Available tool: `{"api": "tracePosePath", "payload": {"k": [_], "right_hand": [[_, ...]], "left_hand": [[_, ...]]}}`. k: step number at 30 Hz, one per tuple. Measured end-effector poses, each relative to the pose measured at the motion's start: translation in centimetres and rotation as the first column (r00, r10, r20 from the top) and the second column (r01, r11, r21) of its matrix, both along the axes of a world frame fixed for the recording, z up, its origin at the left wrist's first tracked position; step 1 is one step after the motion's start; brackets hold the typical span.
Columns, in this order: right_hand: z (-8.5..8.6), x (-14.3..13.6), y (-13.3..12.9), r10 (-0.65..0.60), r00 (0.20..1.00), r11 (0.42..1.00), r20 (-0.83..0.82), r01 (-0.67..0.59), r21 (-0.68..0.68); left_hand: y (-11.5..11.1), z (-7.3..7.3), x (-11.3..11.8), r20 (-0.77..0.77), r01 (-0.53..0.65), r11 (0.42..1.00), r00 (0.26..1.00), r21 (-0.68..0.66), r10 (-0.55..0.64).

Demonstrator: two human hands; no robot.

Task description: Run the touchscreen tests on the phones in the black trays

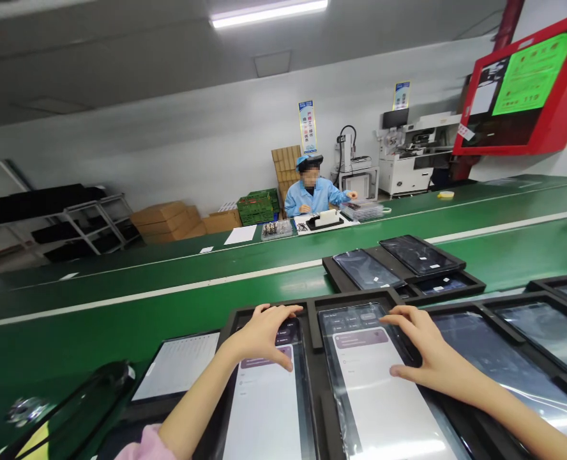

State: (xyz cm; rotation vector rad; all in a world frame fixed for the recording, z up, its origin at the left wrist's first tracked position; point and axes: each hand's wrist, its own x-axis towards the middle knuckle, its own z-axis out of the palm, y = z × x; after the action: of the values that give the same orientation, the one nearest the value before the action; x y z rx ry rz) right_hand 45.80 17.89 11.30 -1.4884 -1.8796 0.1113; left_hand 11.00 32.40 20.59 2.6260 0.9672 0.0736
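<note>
Two tablets with lit screens lie side by side in a black tray [316,364] in front of me. My left hand [264,332] is over the top of the left tablet [264,409], its fingers apart and the fingertips near the tray's far rim. Over the upper right part of the right tablet [370,383] is my right hand [420,348], fingers spread, a fingertip at the screen's upper edge. Clear film seems to cover the right screen. Neither hand grips anything that I can see.
Another lit tablet [178,364] lies at left beside black cables [106,377]. More trays with dark tablets [484,351] stand at right, and stacked ones [367,268] lie beyond. Across the green conveyor [144,306], a co-worker [312,191] in blue sits near green crates [257,207].
</note>
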Motion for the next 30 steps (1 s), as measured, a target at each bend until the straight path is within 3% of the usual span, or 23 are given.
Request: {"api": "tracePosePath", "payload": {"k": [2, 7, 11, 15, 18, 21, 26, 30], "right_hand": [[-0.8, 0.2, 0.8, -0.049, 0.998, 0.999, 0.04, 0.048, 0.016], [-2.7, 1.4, 3.1, -0.208, 0.977, 0.962, 0.043, 0.196, 0.19], [-2.8, 2.0, 2.2, -0.271, 0.958, 0.939, 0.099, 0.24, 0.245], [-1.3, 1.4, 0.6, -0.164, 0.986, 0.968, 0.033, 0.154, 0.196], [0.0, 0.7, -0.6, 0.053, 0.998, 0.996, 0.03, -0.054, 0.066], [0.9, 0.3, -1.3, 0.207, 0.977, 0.978, 0.06, -0.208, 0.015], [1.2, 0.1, -1.4, 0.215, 0.967, 0.97, 0.136, -0.228, 0.09], [0.9, 0.3, -1.2, 0.115, 0.992, 0.99, 0.042, -0.118, 0.078]], "left_hand": [[0.6, -0.4, 0.1, 0.026, -0.029, 0.999, 0.999, -0.031, 0.03], [1.4, -1.5, 1.0, 0.086, -0.163, 0.986, 0.984, 0.044, 0.159], [0.3, -1.2, 1.0, 0.084, -0.073, 0.997, 0.994, 0.022, 0.071], [-0.9, -0.1, 0.2, 0.039, 0.06, 0.995, 0.998, -0.081, -0.057], [-0.9, 0.4, -0.5, -0.002, 0.167, 0.967, 0.985, -0.192, -0.17], [-0.6, 0.4, -0.8, -0.031, 0.202, 0.953, 0.976, -0.226, -0.214], [-0.7, 0.5, -0.8, -0.046, 0.198, 0.952, 0.976, -0.232, -0.215], [-1.1, 0.7, -0.6, -0.082, 0.171, 0.964, 0.978, -0.205, -0.191]]}}
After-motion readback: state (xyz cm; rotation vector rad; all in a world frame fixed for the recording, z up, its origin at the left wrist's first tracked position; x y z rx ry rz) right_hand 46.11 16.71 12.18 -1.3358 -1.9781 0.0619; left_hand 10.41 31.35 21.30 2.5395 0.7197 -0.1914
